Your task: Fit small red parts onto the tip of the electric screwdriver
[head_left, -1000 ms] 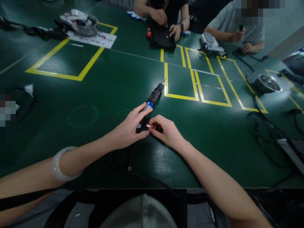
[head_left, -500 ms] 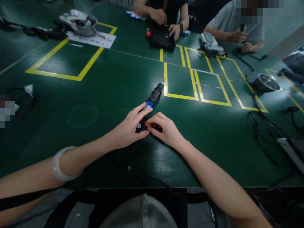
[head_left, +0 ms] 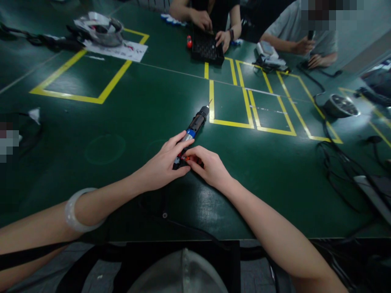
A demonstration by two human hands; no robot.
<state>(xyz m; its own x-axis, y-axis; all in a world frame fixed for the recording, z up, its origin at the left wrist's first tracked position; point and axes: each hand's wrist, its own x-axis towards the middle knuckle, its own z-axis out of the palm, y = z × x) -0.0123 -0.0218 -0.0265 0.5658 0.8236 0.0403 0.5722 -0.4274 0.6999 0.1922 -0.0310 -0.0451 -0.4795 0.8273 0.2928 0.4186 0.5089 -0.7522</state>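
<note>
An electric screwdriver [head_left: 197, 120] lies slantwise on the green table, its thin bit pointing away to the upper right. It has a black front, a blue band and a silver section, with dark and red inner parts showing at the near end. My left hand [head_left: 163, 165] is wrapped over its rear part, fingers along the silver section and thumb below. My right hand [head_left: 210, 162] is closed in a pinch at the near end, on a small red-orange part [head_left: 200, 161]. The fingers partly hide that part, and whether it is attached cannot be made out.
Yellow tape rectangles [head_left: 232, 123] mark the table [head_left: 146, 101]. Across it, one person handles a black tray [head_left: 207, 51]; another sits at right. A metal bowl [head_left: 105, 34] stands on paper at back left, a round metal dish [head_left: 341, 106] at right, beside black cables [head_left: 328, 162].
My right fingertips have shifted slightly at the screwdriver's near end, showing more of the red-orange part. My left hand keeps its hold. The whole view has moved a little.
</note>
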